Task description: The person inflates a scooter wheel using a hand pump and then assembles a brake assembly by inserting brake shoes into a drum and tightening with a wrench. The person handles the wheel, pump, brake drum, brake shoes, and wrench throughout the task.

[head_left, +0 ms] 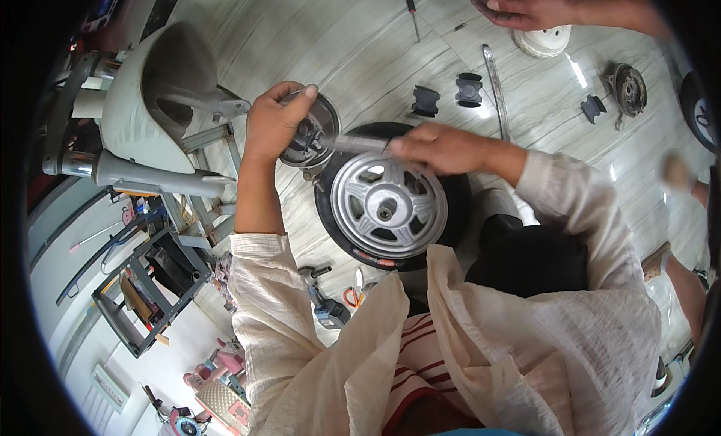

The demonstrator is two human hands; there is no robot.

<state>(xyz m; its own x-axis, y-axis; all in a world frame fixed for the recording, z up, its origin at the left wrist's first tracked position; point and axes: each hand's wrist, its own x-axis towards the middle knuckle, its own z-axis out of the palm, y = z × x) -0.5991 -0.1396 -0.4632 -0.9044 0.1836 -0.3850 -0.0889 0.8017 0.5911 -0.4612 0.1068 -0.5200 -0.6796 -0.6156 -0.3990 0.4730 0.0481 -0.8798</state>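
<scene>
My left hand (272,120) grips the rim of a round brake plate (321,122), its thumb pressed along the top. The plate is tilted above the far left edge of a wheel. A flat, greyish metal bar (362,144), blurred by motion, sticks out of my closed right hand (439,147). The bar's tip reaches the middle of the brake plate; whether it touches is unclear. Below both hands the wheel lies flat on the floor, with a silver spoked rim (349,203) and a black tyre (330,237).
Dark brake shoes (426,101), a long metal lever (496,90) and a screwdriver (411,9) lie on the tiled floor. Another brake plate (628,90) sits right. Another person's hand (529,10) hovers over a white round part (544,42). Scooter bodywork (124,113) stands left; a drill (330,312) lies nearby.
</scene>
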